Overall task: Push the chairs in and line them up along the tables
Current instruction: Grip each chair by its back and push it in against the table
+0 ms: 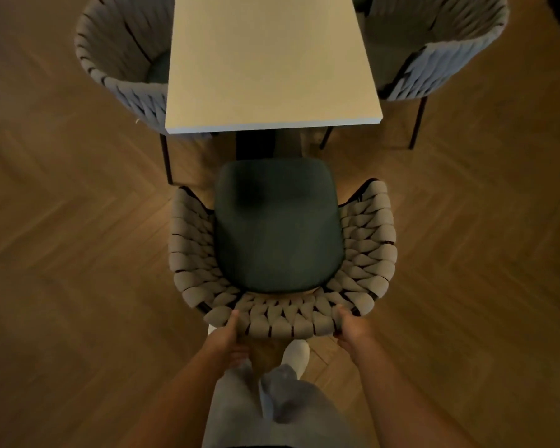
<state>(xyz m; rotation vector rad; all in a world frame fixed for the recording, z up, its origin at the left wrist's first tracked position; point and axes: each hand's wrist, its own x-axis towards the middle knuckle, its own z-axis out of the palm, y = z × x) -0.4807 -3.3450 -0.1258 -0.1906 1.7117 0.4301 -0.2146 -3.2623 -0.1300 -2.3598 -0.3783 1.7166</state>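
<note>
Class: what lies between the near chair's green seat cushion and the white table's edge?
In the head view, only bare wooden herringbone floor and the table's dark pedestal lie between the green seat cushion and white table.

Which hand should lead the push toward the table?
Neither clearly: left hand and right hand grip the chair backrest evenly, facing the table. Push with both.

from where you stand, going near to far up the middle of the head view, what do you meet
Grey trouser legs → white shoe → the hands, left hand and right hand, gripping the woven backrest → dark green seat cushion → black table pedestal → white tabletop.
</note>
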